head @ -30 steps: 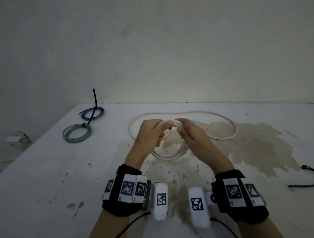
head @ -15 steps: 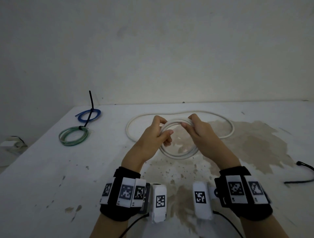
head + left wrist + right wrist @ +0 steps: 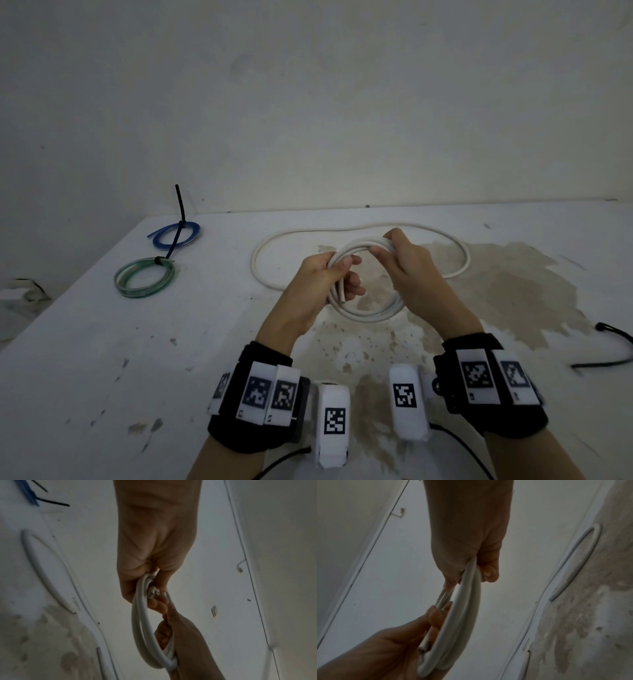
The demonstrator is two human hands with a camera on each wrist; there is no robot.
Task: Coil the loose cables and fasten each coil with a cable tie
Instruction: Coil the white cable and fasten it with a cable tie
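Note:
A thick white cable (image 3: 373,313) is partly wound into a small coil held above the table between both hands. My left hand (image 3: 329,279) grips the coil's left side, with the cable's cut end (image 3: 340,297) sticking out below its fingers. My right hand (image 3: 399,255) pinches the coil's top right. The left wrist view shows the coil (image 3: 142,635) running from my left hand (image 3: 150,588) to the right one. In the right wrist view my right hand (image 3: 471,566) clasps several turns (image 3: 462,615). The loose rest of the cable (image 3: 459,253) lies in a wide loop behind.
A blue coil (image 3: 176,234) and a green coil (image 3: 144,277), each bound with a black tie, lie at the table's far left. Loose black cable ties (image 3: 609,346) lie at the right edge. A brown stain (image 3: 507,284) covers the table's middle right. A wall stands behind.
The hands have moved apart along the coil: the left slid down its left side, the right went up to its top right. The loose loop behind has shrunk a little.

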